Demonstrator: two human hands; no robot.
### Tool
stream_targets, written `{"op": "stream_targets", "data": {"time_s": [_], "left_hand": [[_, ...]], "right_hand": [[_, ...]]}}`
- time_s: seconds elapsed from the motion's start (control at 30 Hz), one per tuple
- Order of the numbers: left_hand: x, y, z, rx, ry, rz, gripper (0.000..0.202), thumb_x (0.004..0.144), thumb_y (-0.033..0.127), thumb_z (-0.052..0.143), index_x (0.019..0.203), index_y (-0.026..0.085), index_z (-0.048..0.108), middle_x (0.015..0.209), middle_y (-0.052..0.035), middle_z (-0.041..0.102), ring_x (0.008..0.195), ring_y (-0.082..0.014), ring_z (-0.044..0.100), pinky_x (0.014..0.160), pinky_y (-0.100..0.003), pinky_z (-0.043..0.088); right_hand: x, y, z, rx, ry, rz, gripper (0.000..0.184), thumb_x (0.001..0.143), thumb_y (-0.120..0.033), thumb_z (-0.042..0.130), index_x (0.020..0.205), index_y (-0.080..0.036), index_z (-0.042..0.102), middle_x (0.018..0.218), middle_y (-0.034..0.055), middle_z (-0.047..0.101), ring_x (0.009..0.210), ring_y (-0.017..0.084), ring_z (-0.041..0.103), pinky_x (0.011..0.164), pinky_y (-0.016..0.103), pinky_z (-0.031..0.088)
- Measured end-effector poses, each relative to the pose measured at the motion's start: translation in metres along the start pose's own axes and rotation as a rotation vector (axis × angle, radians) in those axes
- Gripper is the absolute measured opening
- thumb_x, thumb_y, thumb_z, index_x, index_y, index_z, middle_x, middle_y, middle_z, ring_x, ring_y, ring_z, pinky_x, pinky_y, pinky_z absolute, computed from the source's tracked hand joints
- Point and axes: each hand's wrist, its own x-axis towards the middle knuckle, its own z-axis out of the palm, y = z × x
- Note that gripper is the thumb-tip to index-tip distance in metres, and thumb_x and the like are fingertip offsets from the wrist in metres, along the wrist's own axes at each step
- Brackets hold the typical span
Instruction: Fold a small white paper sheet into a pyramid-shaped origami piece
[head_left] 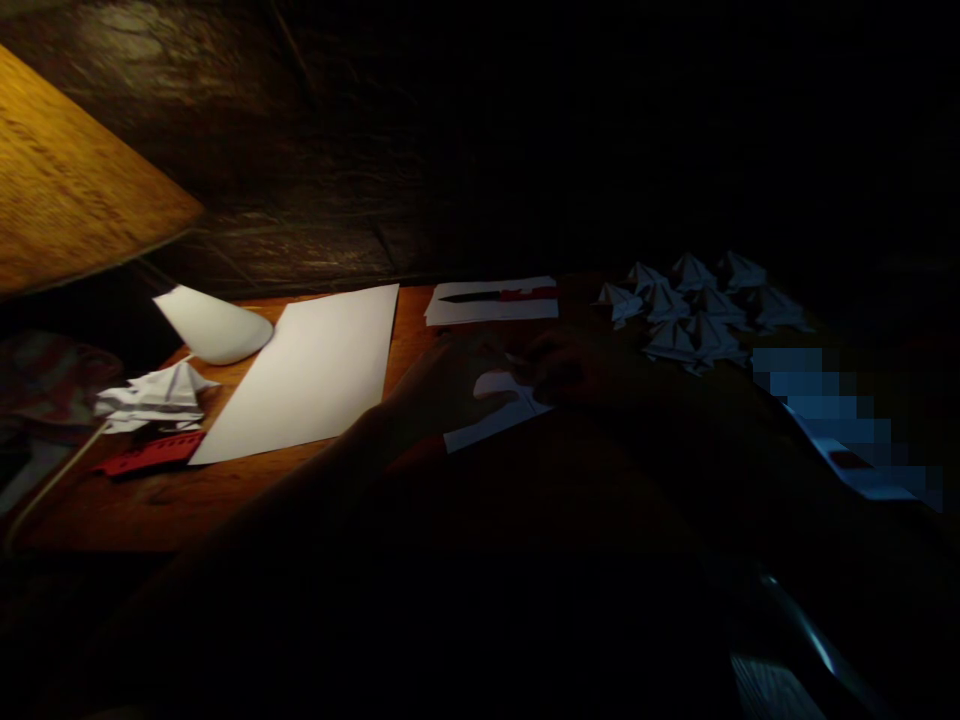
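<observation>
In deep shadow at the middle of the table, my left hand (448,375) is closed on a piece of white paper (491,420) with a crease in it. The curled fingers of my right hand (562,362) pinch the paper's upper right part. Just beyond my hands, a knife (517,295) with a dark blade and red handle lies on a small stack of white paper pieces (487,312). Several folded paper figures (694,310) stand in a group beyond my right hand. A large white sheet (315,365) lies flat to the left of my left hand.
At the left stand a white rounded object (217,325), a crumpled-looking folded paper (161,395) and a red slotted object (154,455). A lit wooden panel (82,180) juts in above them. A dark wall (322,200) closes off the back. The right side is very dark, with a pixelated patch.
</observation>
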Motion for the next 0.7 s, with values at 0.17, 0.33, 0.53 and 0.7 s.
{"op": "stream_targets", "data": {"time_s": [0.17, 0.33, 0.53, 0.7], "left_hand": [[-0.001, 0.002, -0.005, 0.150, 0.032, 0.031, 0.031, 0.090, 0.047, 0.075, 0.116, 0.029, 0.078, 0.131, -0.0093, 0.061, 0.120, -0.0301, 0.060, 0.103, -0.051, 0.047], [-0.001, 0.002, -0.007, 0.145, -0.018, 0.061, 0.028, 0.092, 0.043, 0.074, 0.116, 0.029, 0.077, 0.130, -0.0074, 0.068, 0.125, -0.0315, 0.061, 0.106, -0.053, 0.045], [-0.001, 0.004, -0.008, 0.175, -0.020, 0.060, 0.034, 0.092, 0.043, 0.074, 0.123, 0.030, 0.073, 0.131, -0.0048, 0.071, 0.124, -0.0301, 0.062, 0.106, -0.050, 0.045], [-0.003, 0.010, -0.011, 0.263, -0.062, 0.100, 0.039, 0.097, 0.039, 0.067, 0.135, 0.034, 0.067, 0.136, -0.0039, 0.069, 0.128, -0.0324, 0.059, 0.106, -0.053, 0.044]], "right_hand": [[0.001, 0.001, 0.001, 0.028, 0.011, -0.020, 0.022, 0.087, -0.032, 0.079, 0.107, -0.026, 0.079, 0.135, 0.0096, 0.066, 0.129, 0.029, 0.060, 0.111, 0.052, 0.045], [0.002, -0.002, 0.001, 0.026, 0.012, -0.015, 0.022, 0.088, -0.030, 0.078, 0.109, -0.025, 0.079, 0.133, 0.0091, 0.067, 0.124, 0.029, 0.062, 0.108, 0.049, 0.048], [0.003, -0.005, -0.002, 0.026, -0.013, -0.019, 0.021, 0.088, -0.030, 0.078, 0.109, -0.026, 0.079, 0.135, 0.0078, 0.068, 0.125, 0.029, 0.061, 0.109, 0.051, 0.047], [0.002, -0.008, -0.003, 0.018, -0.018, 0.007, 0.022, 0.088, -0.031, 0.078, 0.110, -0.026, 0.080, 0.136, 0.0084, 0.067, 0.128, 0.029, 0.060, 0.110, 0.049, 0.045]]}}
